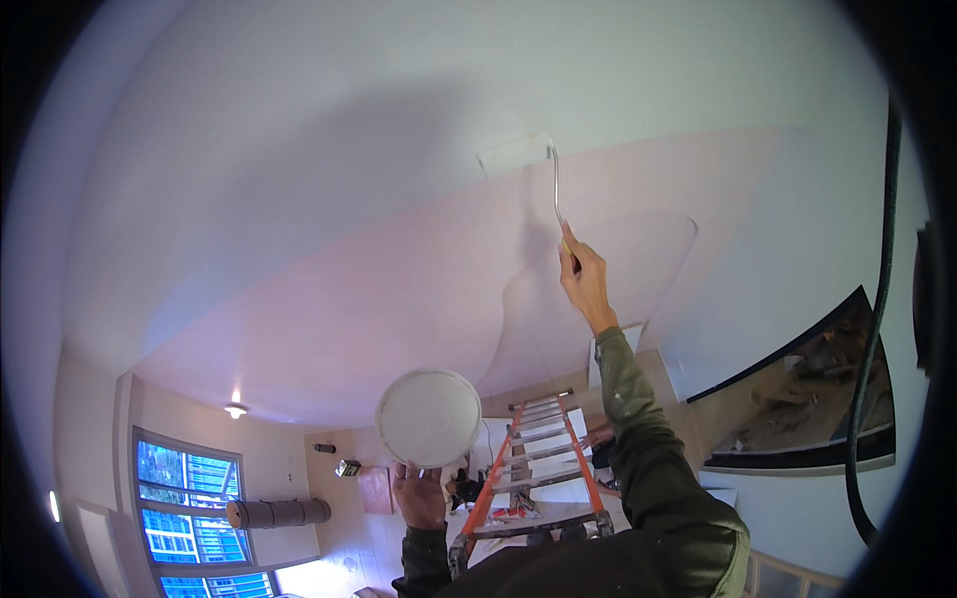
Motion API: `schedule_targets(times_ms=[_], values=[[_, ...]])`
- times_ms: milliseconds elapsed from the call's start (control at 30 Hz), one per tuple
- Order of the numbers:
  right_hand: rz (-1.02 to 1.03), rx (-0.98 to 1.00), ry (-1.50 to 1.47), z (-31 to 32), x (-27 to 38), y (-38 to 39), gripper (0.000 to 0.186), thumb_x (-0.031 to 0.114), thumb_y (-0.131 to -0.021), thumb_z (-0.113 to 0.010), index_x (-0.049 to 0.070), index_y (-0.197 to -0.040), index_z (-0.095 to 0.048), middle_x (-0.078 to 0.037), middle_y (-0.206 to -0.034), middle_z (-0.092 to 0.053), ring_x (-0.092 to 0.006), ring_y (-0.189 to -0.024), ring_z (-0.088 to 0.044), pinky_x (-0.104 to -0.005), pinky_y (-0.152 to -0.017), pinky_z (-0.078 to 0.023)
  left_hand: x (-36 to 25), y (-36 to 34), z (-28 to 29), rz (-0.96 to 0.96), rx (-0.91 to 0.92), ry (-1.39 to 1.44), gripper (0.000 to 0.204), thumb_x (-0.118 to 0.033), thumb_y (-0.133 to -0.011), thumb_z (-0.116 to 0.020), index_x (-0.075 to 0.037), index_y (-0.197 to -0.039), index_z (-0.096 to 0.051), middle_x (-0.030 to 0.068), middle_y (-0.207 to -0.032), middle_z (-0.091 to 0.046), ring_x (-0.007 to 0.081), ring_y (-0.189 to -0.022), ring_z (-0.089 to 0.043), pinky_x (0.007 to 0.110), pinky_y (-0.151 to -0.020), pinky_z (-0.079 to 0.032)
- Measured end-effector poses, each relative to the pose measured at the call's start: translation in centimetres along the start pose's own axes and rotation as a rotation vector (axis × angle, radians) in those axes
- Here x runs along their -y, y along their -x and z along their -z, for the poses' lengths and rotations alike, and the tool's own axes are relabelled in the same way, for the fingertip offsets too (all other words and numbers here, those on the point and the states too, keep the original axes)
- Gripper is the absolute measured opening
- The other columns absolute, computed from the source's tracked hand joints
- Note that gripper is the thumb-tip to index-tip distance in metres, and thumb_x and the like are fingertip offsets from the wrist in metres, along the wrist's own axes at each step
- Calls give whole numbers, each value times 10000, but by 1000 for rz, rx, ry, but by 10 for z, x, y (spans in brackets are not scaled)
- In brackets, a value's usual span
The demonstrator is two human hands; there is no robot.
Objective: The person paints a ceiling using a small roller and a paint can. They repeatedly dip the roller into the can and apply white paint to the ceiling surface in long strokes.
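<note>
My right hand (586,279) is closed around the yellowish handle of a paint roller (556,189), with the arm stretched up and forward. The roller's white sleeve (513,152) lies against the ceiling (419,249), on the border between a whiter band and a pinkish area. Lower down, my left hand (420,495) grips the near edge of a round white bucket (429,417). Mainly the bucket's pale round face shows, so its depth and contents are hard to make out. Part of the left fingers is hidden by the bucket.
An orange stepladder (538,463) stands below, between my arms. Windows (194,503) and a brown cylinder (279,513) are at the lower left, near a small lit lamp (236,410). To the right are a dark framed panel (807,399) and a black hanging cable (875,319).
</note>
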State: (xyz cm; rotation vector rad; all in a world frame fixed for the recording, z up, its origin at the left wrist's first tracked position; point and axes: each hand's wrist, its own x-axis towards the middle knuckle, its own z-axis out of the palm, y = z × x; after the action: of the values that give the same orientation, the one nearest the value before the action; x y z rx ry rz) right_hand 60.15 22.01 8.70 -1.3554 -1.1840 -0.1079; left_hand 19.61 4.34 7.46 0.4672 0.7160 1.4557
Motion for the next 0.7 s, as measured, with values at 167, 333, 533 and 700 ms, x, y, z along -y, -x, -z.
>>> schedule_targets(times_ms=[167, 333, 533, 700], values=[[-4, -20, -23, -2, 21, -23, 414, 48, -948, -613, 66, -1362, -595, -63, -630, -446, -131, -548, -391, -297, -529, -376, -1, 2, -5, -9, 8, -11, 299, -31, -956, -579, -39, -1253, -545, 128, -1262, -609, 279, -1140, -614, 436, -984, -528], [-46, 7, 1, -5, -4, 9, 422, 41, -940, -619, 63, -1361, -594, -70, -634, -473, -134, -544, -411, -303, -532, -390, -1, 0, -4, 25, -9, 21, 300, -22, -952, -574, -26, -1251, -548, 147, -1273, -607, 291, -1156, -611, 447, -1001, -523], [-81, 42, 47, -6, -14, 23, 498, 20, -917, -619, 107, -1404, -561, -102, -628, -491, -189, -536, -439, -345, -539, -405, 1, -1, 1, 4, 14, 41, 317, -11, -949, -569, -16, -1265, -549, 167, -1287, -604, 301, -1171, -608, 458, -1021, -515], [-8, -20, 9, -6, -7, 8, 486, 24, -925, -615, 108, -1401, -565, -92, -621, -453, -184, -542, -416, -343, -535, -396, 3, -2, 3, 14, 34, 17, 344, -25, -954, -577, -21, -1296, -535, 165, -1297, -601, 300, -1174, -607, 460, -1020, -515]])
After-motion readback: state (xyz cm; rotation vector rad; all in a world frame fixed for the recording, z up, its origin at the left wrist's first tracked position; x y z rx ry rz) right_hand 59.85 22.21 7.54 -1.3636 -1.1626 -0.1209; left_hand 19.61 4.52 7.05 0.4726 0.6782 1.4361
